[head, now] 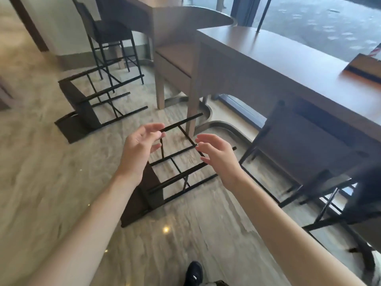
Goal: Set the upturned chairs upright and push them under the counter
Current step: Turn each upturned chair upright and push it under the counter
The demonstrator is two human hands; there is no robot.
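I take the long brown tabletop [288, 65] as my landmark; it runs along the window side. On the floor [41, 182] just in front of its near corner leg lies a tipped chair [165, 178], seat and back down on the floor, its thin black legs pointing toward the tabletop. My left hand [140, 149] hangs over this chair's upper leg rail, released, fingers loosely spread and slightly bent; the fingertips look very near the end of the rail, though I cannot tell whether they touch it. My right hand [216, 155] is likewise released, fingers relaxed, above the crossbars and holding nothing.

A second tipped chair [88, 106] lies farther from the tabletop, off its far end, also with its legs aimed toward it. Beyond that one, an upright stool [111, 36] stands beside a rounded counter [198, 17] at the tabletop's far end. A standing chair [305, 145] is tucked partly under the tabletop's long edge. On the tabletop's near stretch rests a flat box [365, 69]. My dark shoe [193, 273] shows on the floor, well away from the tabletop.
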